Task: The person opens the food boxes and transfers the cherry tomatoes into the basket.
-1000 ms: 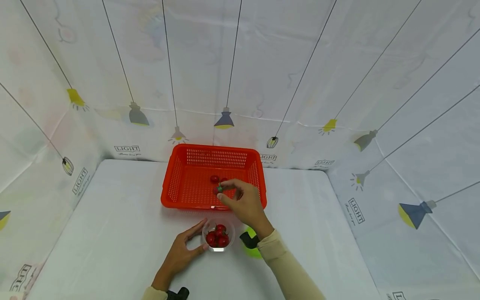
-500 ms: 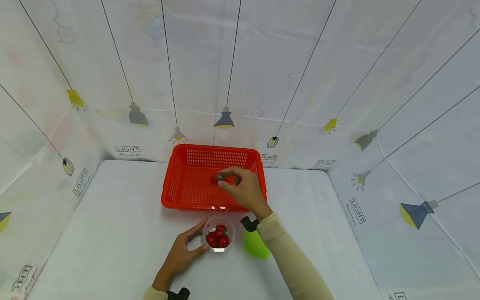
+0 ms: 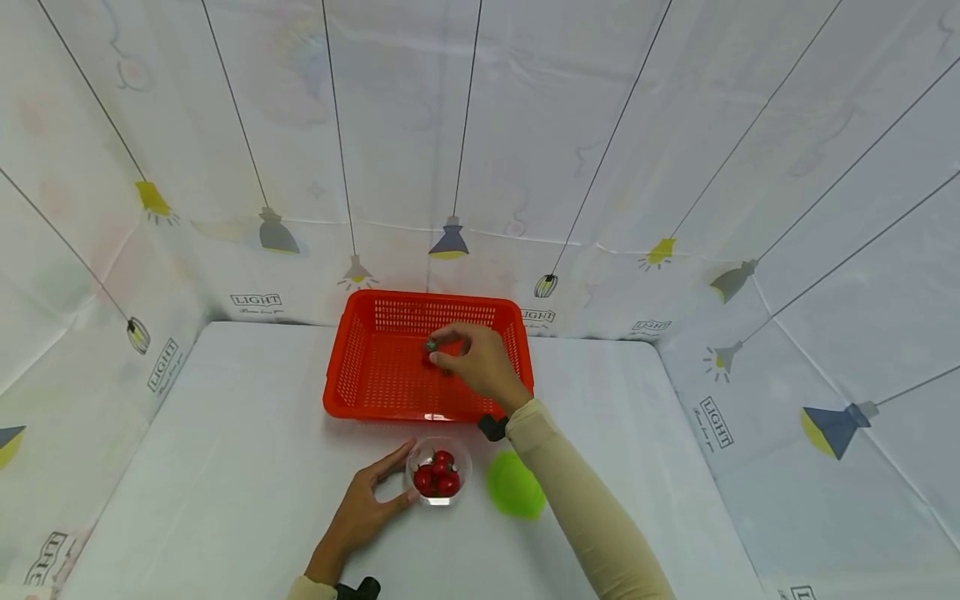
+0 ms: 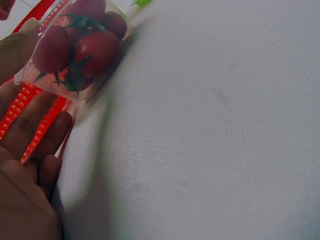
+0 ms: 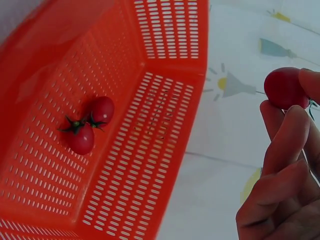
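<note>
My right hand (image 3: 480, 360) is over the red plastic basket (image 3: 360, 412). It pinches a cherry tomato (image 5: 285, 88) with a green stalk between thumb and fingertips. Two more cherry tomatoes, one of them a tomato (image 5: 80, 139) with its green calyx up, lie on the basket floor in the right wrist view; the hand hides them in the head view. On the table in front of the basket, my left hand (image 3: 362, 507) holds a clear plastic cup (image 3: 438, 502) from its left side, thumb and forefinger against the wall. Several red tomatoes (image 4: 96, 52) with green stalks fill the cup.
A lime-green round piece (image 3: 516, 485) lies right of the cup, partly covered by the right sleeve (image 3: 585, 508). White cloth covers the table (image 3: 247, 450). A lamp-patterned curtain (image 3: 420, 125) stands close behind the basket and along both sides.
My right hand has moved farther over the basket, away from the cup, with the tomato still pinched. More of the lime-green piece shows. The left hand and cup have stayed put.
</note>
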{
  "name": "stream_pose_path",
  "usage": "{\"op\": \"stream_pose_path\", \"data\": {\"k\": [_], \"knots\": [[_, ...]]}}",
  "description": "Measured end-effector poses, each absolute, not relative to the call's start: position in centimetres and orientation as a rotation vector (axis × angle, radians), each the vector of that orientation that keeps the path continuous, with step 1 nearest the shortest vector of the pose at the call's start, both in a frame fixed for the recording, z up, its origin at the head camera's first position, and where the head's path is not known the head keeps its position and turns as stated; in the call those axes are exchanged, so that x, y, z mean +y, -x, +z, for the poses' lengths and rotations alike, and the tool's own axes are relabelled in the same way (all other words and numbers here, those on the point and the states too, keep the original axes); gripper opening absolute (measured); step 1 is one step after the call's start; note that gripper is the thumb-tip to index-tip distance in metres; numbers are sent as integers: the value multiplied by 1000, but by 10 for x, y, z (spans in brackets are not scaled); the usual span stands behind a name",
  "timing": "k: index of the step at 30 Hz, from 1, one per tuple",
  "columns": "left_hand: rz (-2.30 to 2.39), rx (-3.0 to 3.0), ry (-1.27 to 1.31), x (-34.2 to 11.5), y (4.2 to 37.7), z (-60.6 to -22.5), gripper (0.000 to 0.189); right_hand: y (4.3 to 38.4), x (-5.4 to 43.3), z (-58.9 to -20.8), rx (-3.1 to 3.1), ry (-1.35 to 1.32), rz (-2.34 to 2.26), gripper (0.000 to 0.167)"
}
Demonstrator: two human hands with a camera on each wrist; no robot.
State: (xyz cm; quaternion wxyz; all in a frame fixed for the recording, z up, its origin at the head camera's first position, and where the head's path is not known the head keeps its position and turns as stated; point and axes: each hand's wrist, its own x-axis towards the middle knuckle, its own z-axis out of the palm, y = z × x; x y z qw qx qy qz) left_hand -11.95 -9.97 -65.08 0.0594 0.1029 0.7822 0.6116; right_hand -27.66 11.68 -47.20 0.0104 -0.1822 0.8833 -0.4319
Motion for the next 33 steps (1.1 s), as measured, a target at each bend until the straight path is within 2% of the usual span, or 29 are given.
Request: {"op": "stream_pose_path", "data": {"k": [9, 17, 33], "knots": [[1853, 2369, -316, -100, 120, -652, 72, 297, 111, -482, 2608, 592, -1379, 29], [1868, 2344, -301, -100, 120, -651, 72, 317, 108, -491, 2570, 576, -1329, 21], [1845, 2355, -291, -101, 121, -653, 72, 352, 97, -514, 2488, 498, -1259, 21]]}}
